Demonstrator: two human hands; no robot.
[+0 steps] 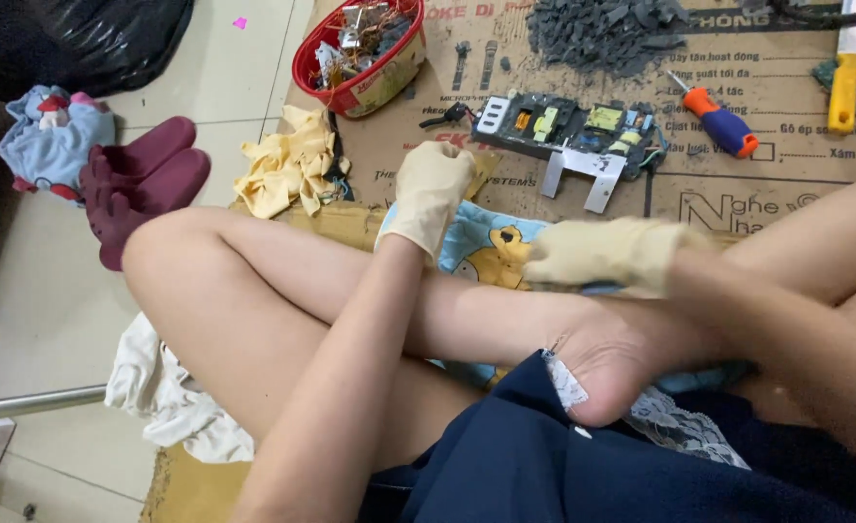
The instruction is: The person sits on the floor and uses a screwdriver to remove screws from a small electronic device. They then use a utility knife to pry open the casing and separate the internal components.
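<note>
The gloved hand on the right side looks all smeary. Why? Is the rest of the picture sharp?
In the head view, the right hand is streaked with motion blur, its glove edges smeared. The left hand is a little soft too. The circuit board and the screwdriver on the cardboard look sharper. The light is soft and even, with no strong glare.

Open cardboard (738, 179) between circuit board (568, 126) and knees — screwdriver (718, 121) and red bowl (355, 53) flank it.
</note>
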